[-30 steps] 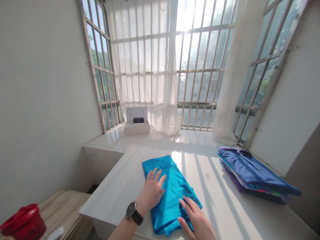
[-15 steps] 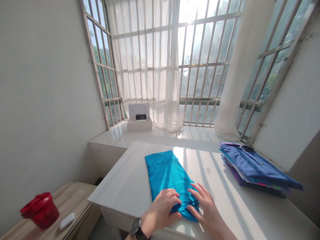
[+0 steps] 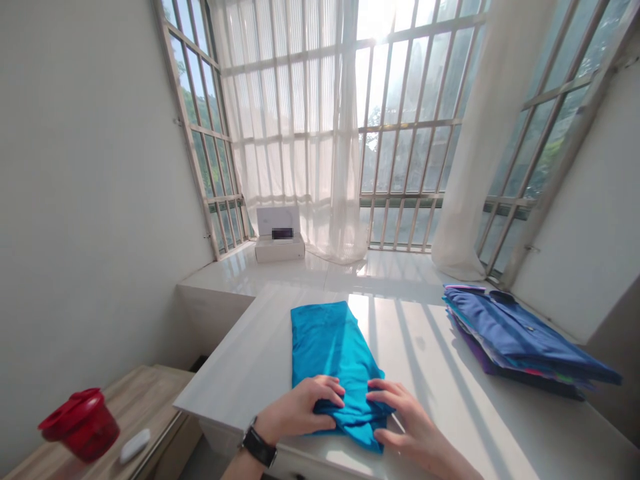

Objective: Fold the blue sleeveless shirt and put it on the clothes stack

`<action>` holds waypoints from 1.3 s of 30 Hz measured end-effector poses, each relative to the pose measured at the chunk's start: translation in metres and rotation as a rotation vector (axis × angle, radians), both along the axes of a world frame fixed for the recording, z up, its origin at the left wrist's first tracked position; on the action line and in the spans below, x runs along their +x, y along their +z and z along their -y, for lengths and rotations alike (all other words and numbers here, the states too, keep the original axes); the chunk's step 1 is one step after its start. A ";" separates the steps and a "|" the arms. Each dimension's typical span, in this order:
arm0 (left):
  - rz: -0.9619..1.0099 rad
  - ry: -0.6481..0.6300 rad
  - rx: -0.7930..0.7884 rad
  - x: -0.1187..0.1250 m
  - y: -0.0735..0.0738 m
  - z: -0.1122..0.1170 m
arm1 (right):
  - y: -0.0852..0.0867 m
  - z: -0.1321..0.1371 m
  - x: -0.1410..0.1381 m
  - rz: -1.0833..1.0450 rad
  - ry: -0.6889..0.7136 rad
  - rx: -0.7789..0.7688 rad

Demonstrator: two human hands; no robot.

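A folded turquoise garment (image 3: 333, 347) lies lengthwise on the white table (image 3: 430, 373). My left hand (image 3: 300, 410), with a dark watch on its wrist, has its fingers curled round the garment's near left corner. My right hand (image 3: 413, 427) rests on the near right corner, thumb under the cloth's edge and fingers bent over it. The near end of the cloth is bunched up between the two hands.
A stack of folded clothes, blue on top (image 3: 520, 340), lies at the table's right. A white box (image 3: 279, 241) stands on the window ledge by sheer curtains. At lower left, a wooden surface holds a red lidded tub (image 3: 80, 423) and a small white object (image 3: 134, 445).
Both hands slid back along the garment to its near end and closed on the two corners. The near edge has gathered up between them.
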State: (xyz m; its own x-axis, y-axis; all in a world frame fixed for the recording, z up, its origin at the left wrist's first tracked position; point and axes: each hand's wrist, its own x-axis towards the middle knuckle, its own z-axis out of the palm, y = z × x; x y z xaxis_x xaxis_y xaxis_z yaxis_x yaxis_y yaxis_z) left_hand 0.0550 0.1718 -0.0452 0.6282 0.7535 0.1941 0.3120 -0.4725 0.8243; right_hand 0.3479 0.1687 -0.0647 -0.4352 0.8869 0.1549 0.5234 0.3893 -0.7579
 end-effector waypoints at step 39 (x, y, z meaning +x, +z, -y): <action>-0.137 0.303 -0.029 0.007 0.004 0.013 | -0.022 -0.018 0.001 -0.158 -0.181 0.054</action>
State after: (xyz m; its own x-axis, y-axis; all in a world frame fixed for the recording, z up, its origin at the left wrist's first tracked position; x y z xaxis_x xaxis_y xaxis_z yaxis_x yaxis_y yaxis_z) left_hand 0.0622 0.1584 -0.0408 0.3938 0.9138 0.0991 0.5439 -0.3185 0.7764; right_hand 0.3490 0.1869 -0.0863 -0.2369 0.9366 0.2582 0.4649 0.3427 -0.8164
